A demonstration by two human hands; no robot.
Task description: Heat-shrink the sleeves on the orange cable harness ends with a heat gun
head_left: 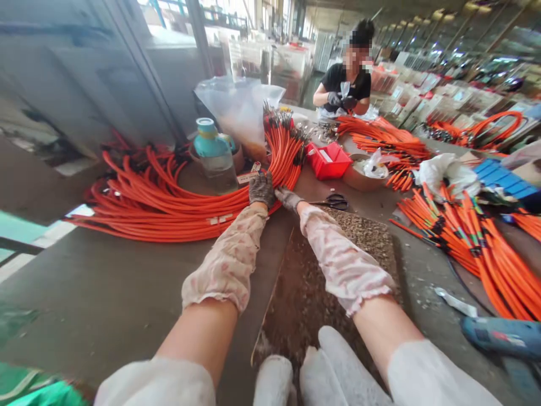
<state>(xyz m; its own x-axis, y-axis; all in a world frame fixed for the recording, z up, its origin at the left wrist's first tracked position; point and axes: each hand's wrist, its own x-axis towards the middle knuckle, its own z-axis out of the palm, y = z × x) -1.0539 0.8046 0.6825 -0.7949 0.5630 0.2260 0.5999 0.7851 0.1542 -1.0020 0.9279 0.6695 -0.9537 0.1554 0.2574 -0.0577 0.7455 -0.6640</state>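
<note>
A large bundle of orange cables [186,211] lies bent in a curve on the table, with metal ends gathered at its far end. My left hand [262,190], in a grey glove, is closed over the bundle at its bend. Just to the right, my right hand [289,199], gloved the same way, has its fingers curled against the near edge of the cables; its fingertips are partly hidden. A paper label [248,177] lies by the left hand. Scissors [333,202] with dark handles rest right of my right hand.
Beyond the bundle stand a teal-capped bottle [211,152] and a clear plastic bag [236,107]. A red bin [327,159] and more orange cables [477,237] are on the right, with a power drill [502,336]. A co-worker [349,84] sits across the table.
</note>
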